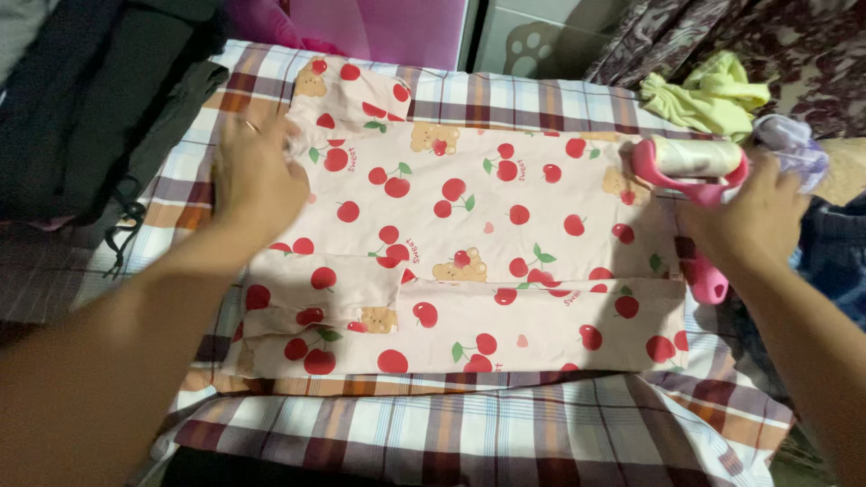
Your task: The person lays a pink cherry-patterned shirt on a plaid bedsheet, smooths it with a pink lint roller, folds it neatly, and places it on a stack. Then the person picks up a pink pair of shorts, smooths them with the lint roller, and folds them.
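Dark clothes: a pile of black and grey clothes lies past the left edge of the bed cover.
Bed cover: a checked cover in white, brown and purple. It carries all the things.
Left hand: it lies flat on the left end of the shirt, fingers spread wide and pressing down. It grips nothing. There is a ring on one finger. The arm comes in from the bottom left corner.
Shirt: a pale pink shirt with red cherries and little bears. It lies flat across the middle of the bed cover, folded into a long shape, with a sleeve tucked along the near edge.
Step in hand: the shirt looks like it is being held still and cleaned of fluff.
Lint roller: a pink roller with a white sticky roll. It sits at the right end of the shirt, touching the cloth.
Right hand: it is closed around the pink handle of the lint roller. The arm comes in from the bottom right corner.
Next move: I think rolling would need a soft push along the cloth while the flat hand keeps the shirt from sliding.
Yellow cloth: a crumpled light green-yellow cloth lies near the far right corner.
Purple cloth: a small pale purple bundle, just past the right hand.
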